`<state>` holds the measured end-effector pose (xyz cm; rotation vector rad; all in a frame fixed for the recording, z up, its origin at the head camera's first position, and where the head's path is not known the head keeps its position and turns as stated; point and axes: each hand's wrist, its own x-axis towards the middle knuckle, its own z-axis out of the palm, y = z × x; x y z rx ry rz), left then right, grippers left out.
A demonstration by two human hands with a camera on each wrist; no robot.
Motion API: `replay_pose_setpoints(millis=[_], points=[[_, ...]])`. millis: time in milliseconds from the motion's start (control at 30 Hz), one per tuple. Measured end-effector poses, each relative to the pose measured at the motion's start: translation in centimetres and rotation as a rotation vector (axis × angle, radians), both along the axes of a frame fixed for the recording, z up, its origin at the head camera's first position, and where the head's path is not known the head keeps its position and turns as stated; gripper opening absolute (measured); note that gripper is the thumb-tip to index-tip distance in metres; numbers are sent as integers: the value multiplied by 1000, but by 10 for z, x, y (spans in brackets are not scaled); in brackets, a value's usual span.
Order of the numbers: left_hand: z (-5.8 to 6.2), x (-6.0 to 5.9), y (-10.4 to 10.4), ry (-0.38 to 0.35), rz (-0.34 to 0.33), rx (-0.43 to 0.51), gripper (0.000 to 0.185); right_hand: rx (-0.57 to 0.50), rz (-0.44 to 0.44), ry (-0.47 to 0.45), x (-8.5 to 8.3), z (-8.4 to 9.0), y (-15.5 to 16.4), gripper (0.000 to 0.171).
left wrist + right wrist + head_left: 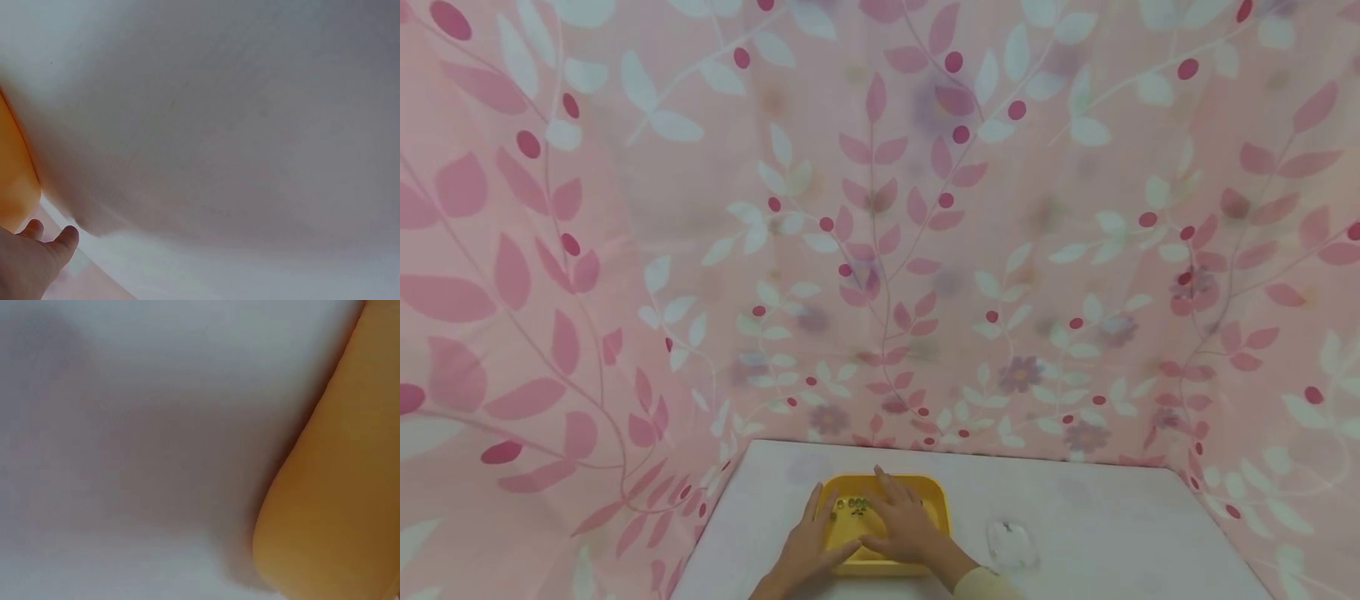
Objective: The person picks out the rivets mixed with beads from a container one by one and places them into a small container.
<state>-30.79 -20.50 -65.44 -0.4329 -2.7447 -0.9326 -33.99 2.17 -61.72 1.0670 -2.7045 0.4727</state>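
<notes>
A yellow tray [880, 570] sits on the white table, and several small greenish pieces [857, 503] lie inside it toward the back left. My left hand [808, 537] is at the tray's left side with its fingers extended; its thumb points inward over the front part. Over the right half of the tray is my right hand [901, 521], fingers spread and reaching toward the back, hiding part of the inside. In the left wrist view the left hand's fingertips [67, 239] show near the tray's orange-looking side [15, 169]. The right wrist view shows only the tray's outer wall [337, 500] and the table.
To the right of the tray, a clear plastic piece [1011, 543] with a small dark mark lies on the white table [1112, 533]. Pink curtains [880, 250] with leaf patterns hang behind the table and on both sides.
</notes>
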Motion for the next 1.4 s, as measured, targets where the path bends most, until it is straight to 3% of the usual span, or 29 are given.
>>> replay_pose_setpoints(millis=[267, 500, 600, 967, 1233, 1400], points=[[1, -3, 0, 20, 6, -7, 96, -120, 2, -92, -11, -2, -15, 60], [0, -4, 0, 26, 24, -12, 93, -376, -55, -328, -22, -6, -21, 46], [-2, -3, 0, 9, 16, -9, 93, -451, -59, -387, -23, -10, -20, 44], [4, -1, -1, 38, -16, -1, 91, -573, -58, -410, -25, -21, -32, 36], [0, -7, -1, 0, 11, -25, 94, -555, -104, -350, -29, -25, -38, 28], [-1, -3, 0, -24, 0, -6, 93, -533, -144, -367, -31, -31, -38, 25]])
